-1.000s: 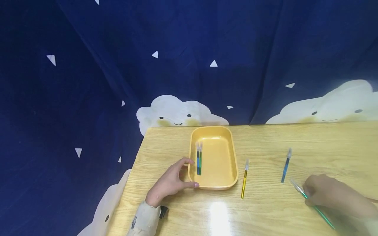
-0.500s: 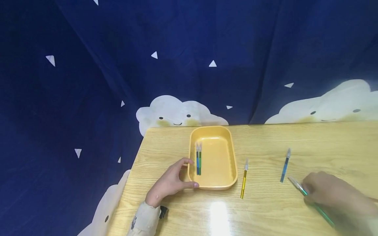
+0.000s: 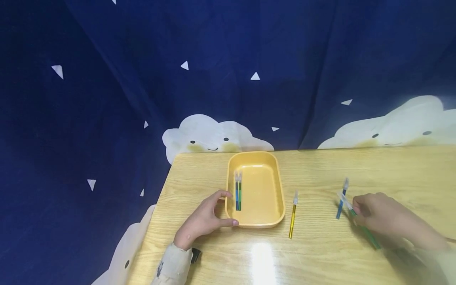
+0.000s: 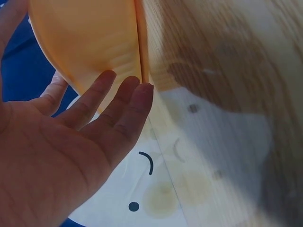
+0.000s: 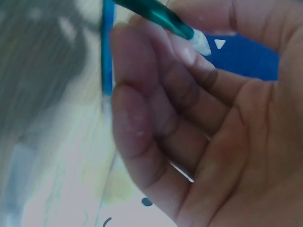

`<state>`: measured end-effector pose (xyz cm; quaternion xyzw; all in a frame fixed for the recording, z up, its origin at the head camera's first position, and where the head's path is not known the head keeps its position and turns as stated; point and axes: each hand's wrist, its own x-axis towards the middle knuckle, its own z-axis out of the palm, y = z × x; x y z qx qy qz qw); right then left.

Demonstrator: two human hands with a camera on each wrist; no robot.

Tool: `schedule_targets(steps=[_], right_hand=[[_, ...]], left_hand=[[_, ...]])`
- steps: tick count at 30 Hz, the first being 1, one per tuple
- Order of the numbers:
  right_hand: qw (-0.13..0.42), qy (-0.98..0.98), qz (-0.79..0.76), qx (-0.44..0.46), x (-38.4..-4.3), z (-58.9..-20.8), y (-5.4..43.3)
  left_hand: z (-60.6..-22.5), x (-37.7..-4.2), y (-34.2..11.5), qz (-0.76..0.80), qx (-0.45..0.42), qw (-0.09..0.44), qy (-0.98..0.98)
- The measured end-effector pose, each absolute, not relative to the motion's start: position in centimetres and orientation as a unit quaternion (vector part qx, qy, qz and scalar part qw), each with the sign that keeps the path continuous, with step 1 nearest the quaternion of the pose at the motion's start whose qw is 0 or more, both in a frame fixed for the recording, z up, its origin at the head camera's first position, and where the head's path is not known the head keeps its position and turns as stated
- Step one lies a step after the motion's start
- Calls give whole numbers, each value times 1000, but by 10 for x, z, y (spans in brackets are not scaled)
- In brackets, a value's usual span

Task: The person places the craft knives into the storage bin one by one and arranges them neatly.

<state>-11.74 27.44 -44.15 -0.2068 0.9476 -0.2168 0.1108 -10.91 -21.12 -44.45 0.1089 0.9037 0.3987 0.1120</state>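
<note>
My left hand [image 3: 203,223] holds the near left corner of the yellow plastic tray [image 3: 263,194], index fingertip over the rim and thumb at the front corner; the left wrist view shows the other fingers along its outer wall. My right hand [image 3: 386,215] pinches a green-handled craft knife [image 5: 158,14] with a clear cap, between thumb and fingers. In the head view its cap overlaps a blue craft knife [image 3: 339,209] on the table. Inside the tray, a blue craft knife [image 3: 236,196] and a green craft knife [image 3: 240,197] lie side by side along the left wall.
A yellow craft knife [image 3: 292,219] lies on the wooden table [image 3: 313,257], right of the tray. Behind the table's far edge hangs a dark blue curtain [image 3: 213,79] with white clouds and triangles. The table's left edge runs beyond my left hand.
My right hand has moved up and to the left with the green craft knife, its cap now over the blue craft knife. My left hand stays at the tray.
</note>
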Motion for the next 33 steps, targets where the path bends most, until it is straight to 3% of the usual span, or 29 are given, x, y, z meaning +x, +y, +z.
schedule_targets(steps=[15,33], right_hand=[[44,936,-292,-191,-143,-400,212],[99,852,-485,-168,-174,-373,128]], left_hand=[[-447,-106,-216,401,108,111,903],[-445,-109,-212,403,109,112,902]])
